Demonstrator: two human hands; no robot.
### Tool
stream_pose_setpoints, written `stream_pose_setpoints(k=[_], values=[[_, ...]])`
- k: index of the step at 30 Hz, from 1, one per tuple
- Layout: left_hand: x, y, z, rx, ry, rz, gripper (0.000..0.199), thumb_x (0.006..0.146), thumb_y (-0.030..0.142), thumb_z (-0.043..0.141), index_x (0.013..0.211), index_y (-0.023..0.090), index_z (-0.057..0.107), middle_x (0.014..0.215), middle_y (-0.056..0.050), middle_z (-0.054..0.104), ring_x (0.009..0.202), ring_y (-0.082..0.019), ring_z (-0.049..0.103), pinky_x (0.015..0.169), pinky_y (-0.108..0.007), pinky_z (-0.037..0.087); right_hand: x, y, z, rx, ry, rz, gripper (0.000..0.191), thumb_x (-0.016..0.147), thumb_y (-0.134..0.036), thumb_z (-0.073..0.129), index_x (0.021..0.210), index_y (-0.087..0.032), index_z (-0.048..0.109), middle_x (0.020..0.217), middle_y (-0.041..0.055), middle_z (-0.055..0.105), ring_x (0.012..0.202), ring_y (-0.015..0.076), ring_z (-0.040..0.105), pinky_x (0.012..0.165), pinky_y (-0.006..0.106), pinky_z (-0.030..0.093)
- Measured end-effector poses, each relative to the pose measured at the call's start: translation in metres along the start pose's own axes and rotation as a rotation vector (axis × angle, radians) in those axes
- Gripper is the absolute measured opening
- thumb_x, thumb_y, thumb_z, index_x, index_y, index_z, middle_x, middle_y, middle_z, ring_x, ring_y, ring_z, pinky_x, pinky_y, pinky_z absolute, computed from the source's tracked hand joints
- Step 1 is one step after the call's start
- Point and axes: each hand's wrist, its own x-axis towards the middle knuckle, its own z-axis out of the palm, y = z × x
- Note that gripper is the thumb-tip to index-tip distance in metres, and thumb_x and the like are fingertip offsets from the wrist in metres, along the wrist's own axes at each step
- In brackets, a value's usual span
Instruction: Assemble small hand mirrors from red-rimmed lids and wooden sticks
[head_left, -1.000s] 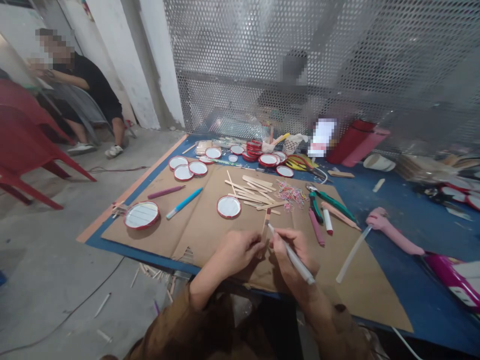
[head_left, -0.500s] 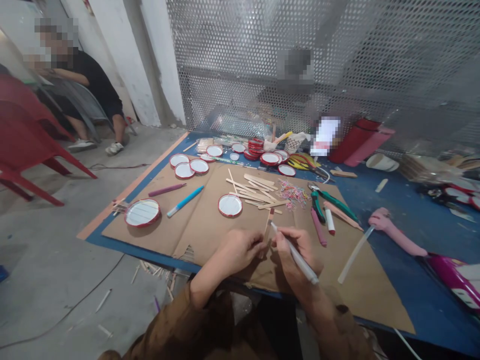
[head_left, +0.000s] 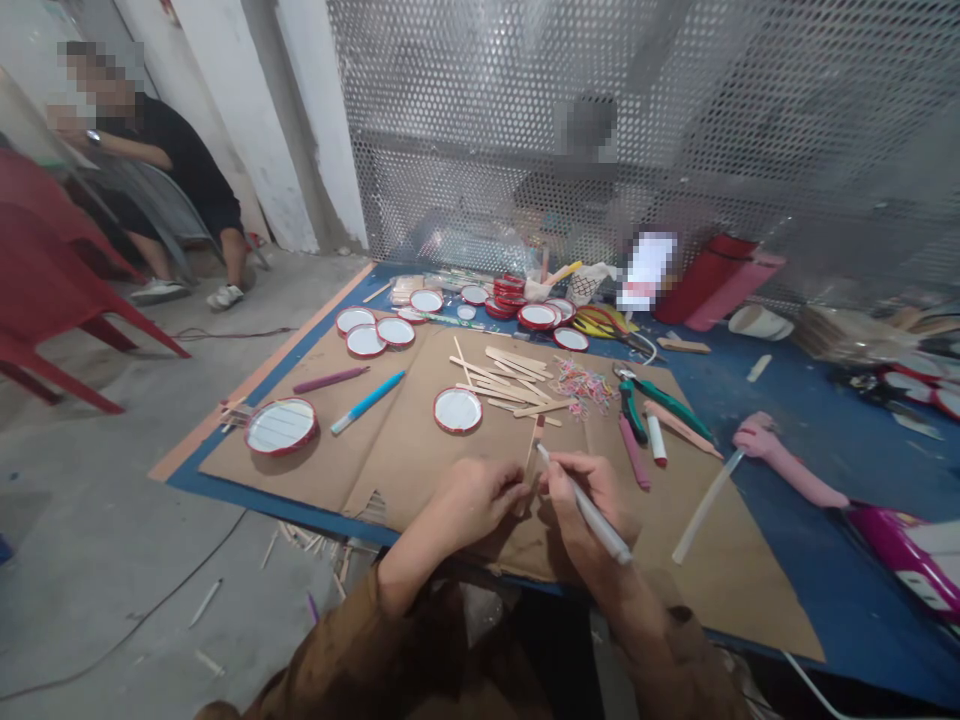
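Lower centre: left hand pinches wooden stick, right hand pinches pen; brace stick firmly, stroke dark end evenly.

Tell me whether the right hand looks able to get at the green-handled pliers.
Probably yes: bare cardboard leads from the right hand to the green-handled pliers, though that hand holds a white pen.

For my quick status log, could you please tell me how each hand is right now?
Left hand: closed, holding a thin wooden stick.
Right hand: closed, holding a pale pen.
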Motion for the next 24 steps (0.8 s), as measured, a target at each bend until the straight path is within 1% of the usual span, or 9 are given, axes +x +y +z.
stream_pose_setpoints(k=[3,7,9,15,17,19,21,22,24], values=[[0.0,0.0,0.0,-0.015,0.002,0.0,0.023,0.092,0.029,0.049,0.073,0.02,0.061,0.07,0.0,0.066,0.066,-0.013,0.058,0.059,-0.021,0.034,0.0,-0.001,0.0,0.02,0.028,0.014,0.018,0.089,-0.037,0.057,0.093,-0.021,0.063,0.072,0.0006,0.065,0.061,0.0147,0.063,0.059,0.027,0.052],[0.0,0.0,0.0,-0.027,-0.005,-0.009,0.022,0.091,0.028,0.05,0.074,0.02,0.06,0.07,0.0,0.066,0.065,-0.013,0.057,0.059,-0.021,0.034,0.0,-0.003,0.001,0.016,-0.01,0.021,0.017,0.089,-0.037,0.057,0.093,-0.021,0.063,0.07,0.0001,0.065,0.06,0.0143,0.062,0.057,0.026,0.052],[0.0,0.0,0.0,-0.024,0.002,-0.025,0.022,0.091,0.028,0.05,0.074,0.02,0.06,0.07,0.0,0.065,0.064,-0.014,0.057,0.058,-0.022,0.033,-0.001,-0.003,0.0,0.011,0.002,0.018,0.017,0.09,-0.036,0.057,0.095,-0.021,0.062,0.071,0.0005,0.065,0.06,0.0144,0.062,0.057,0.027,0.052],[0.011,-0.001,0.002,-0.049,0.132,-0.046,0.019,0.089,0.024,0.049,0.073,0.018,0.057,0.075,-0.002,0.063,0.07,-0.014,0.055,0.063,-0.022,0.038,-0.002,-0.004,0.0,-0.04,0.035,-0.094,0.011,0.089,-0.028,0.057,0.097,-0.023,0.062,0.076,0.0013,0.067,0.062,0.0145,0.063,0.055,0.026,0.052],[0.016,0.0,0.001,-0.083,0.102,-0.069,0.02,0.089,0.024,0.046,0.074,0.018,0.058,0.07,-0.001,0.061,0.067,-0.014,0.055,0.061,-0.021,0.039,0.001,-0.006,0.0,-0.046,0.012,-0.128,0.01,0.089,-0.026,0.056,0.095,-0.024,0.062,0.078,0.0018,0.068,0.065,0.0151,0.065,0.058,0.027,0.054],[0.02,0.003,-0.002,-0.083,0.023,-0.123,0.023,0.09,0.026,0.042,0.077,0.018,0.059,0.06,0.002,0.057,0.058,-0.013,0.053,0.055,-0.021,0.037,0.004,-0.011,0.0,-0.034,-0.001,-0.185,0.009,0.089,-0.024,0.054,0.093,-0.024,0.062,0.08,0.0023,0.07,0.069,0.0156,0.067,0.063,0.028,0.055],[0.023,0.007,-0.008,0.021,-0.049,-0.179,0.024,0.089,0.027,0.043,0.076,0.019,0.061,0.053,0.002,0.054,0.053,-0.014,0.053,0.052,-0.021,0.036,0.005,-0.021,-0.004,-0.015,-0.002,-0.202,0.008,0.087,-0.023,0.055,0.09,-0.023,0.062,0.077,0.0019,0.07,0.068,0.0154,0.066,0.063,0.027,0.054],[0.024,0.01,-0.012,0.092,-0.073,-0.199,0.023,0.087,0.027,0.045,0.074,0.019,0.062,0.052,0.001,0.054,0.053,-0.015,0.054,0.053,-0.022,0.036,0.006,-0.028,-0.007,0.005,-0.017,-0.172,0.008,0.087,-0.024,0.055,0.089,-0.023,0.063,0.075,0.0015,0.069,0.066,0.015,0.066,0.062,0.026,0.054],[0.027,0.015,-0.019,0.187,-0.11,-0.215,0.018,0.082,0.024,0.05,0.072,0.02,0.063,0.052,-0.001,0.056,0.055,-0.017,0.056,0.054,-0.024,0.038,0.008,-0.044,-0.016,0.09,-0.073,-0.041,0.01,0.088,-0.026,0.054,0.087,-0.022,0.062,0.071,0.0003,0.067,0.062,0.0137,0.064,0.056,0.024,0.052]])
